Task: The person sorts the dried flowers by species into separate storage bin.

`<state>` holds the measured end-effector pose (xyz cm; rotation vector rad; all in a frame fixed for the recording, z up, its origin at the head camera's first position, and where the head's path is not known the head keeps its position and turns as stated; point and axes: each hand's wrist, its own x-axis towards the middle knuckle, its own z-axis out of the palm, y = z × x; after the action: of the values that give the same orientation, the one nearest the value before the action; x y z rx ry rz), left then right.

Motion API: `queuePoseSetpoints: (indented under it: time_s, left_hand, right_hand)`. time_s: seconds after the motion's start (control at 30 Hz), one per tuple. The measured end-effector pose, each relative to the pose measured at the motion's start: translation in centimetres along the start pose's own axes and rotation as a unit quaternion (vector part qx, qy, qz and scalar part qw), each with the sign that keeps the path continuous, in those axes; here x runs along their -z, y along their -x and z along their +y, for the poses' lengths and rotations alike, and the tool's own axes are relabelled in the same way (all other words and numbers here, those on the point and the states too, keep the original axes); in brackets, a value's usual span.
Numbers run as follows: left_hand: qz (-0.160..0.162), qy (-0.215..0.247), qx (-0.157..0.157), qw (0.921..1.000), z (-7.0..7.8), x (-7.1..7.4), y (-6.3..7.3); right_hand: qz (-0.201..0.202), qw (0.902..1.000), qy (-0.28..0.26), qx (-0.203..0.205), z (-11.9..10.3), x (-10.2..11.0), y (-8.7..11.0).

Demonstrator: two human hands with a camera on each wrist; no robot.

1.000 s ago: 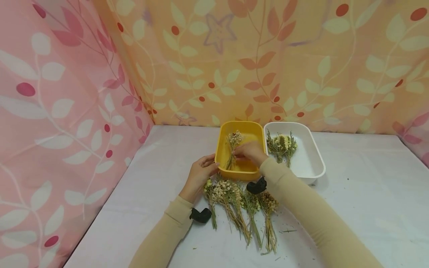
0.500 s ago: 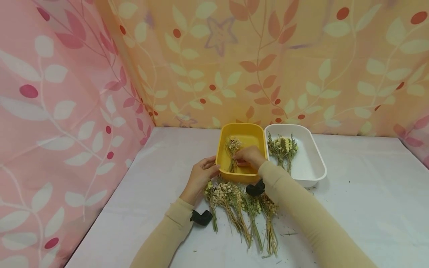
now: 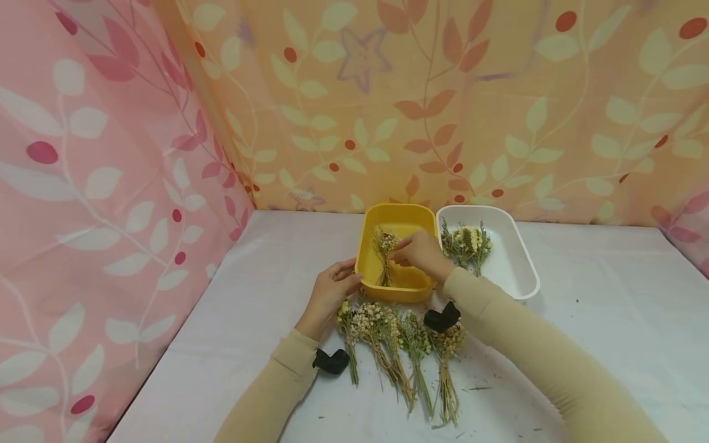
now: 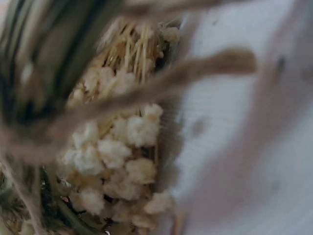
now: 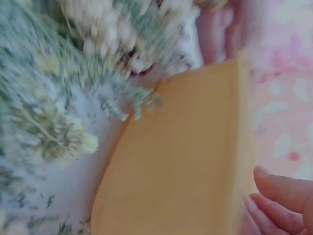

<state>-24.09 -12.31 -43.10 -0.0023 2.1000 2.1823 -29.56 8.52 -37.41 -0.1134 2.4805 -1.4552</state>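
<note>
A yellow tray stands at the back of the table. Inside lies a small tied bunch of dried flowers, heads toward the far end. My left hand holds the tray's near left corner, thumb at the rim and fingers along the outer side. Over the tray is my right hand, just right of the bunch, its fingers loose. The right wrist view shows its thumb apart from the fingers, with nothing seen between them. Several dried-flower bunches lie side by side before the tray; pale heads fill the left wrist view.
A white tray touches the yellow one on its right and holds dried-flower bunches. Plant crumbs are scattered on the white tablecloth. Patterned cloth walls stand behind and to the left.
My right hand has let go of the flower bunch in the yellow tray and drawn slightly right. The left hand stays at the tray's corner.
</note>
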Motion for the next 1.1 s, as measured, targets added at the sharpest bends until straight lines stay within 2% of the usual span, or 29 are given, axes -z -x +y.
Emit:
queuePoseSetpoints:
  time_s: [0.27,0.5,0.77,1.1]
  left_hand:
    - [0.004,0.000,0.010,0.9999,-0.3,0.0,0.3]
    - [0.007,-0.001,0.007,1.0000,-0.3,0.1,0.1]
    - [0.004,0.003,0.010,0.9999,0.2,-0.1,0.1]
    - [0.003,-0.004,0.007,1.0000,0.2,0.0,0.0]
  right_hand:
    - [-0.032,0.9946,-0.098,0.001,1.0,2.6,4.4]
    - [-0.025,0.9936,-0.110,0.010,2.0,3.7,8.0]
    - [-0.047,0.9899,-0.134,-0.002,3.0,4.9,11.6]
    - [-0.056,0.9883,-0.142,-0.014,4.7,5.0,13.9]
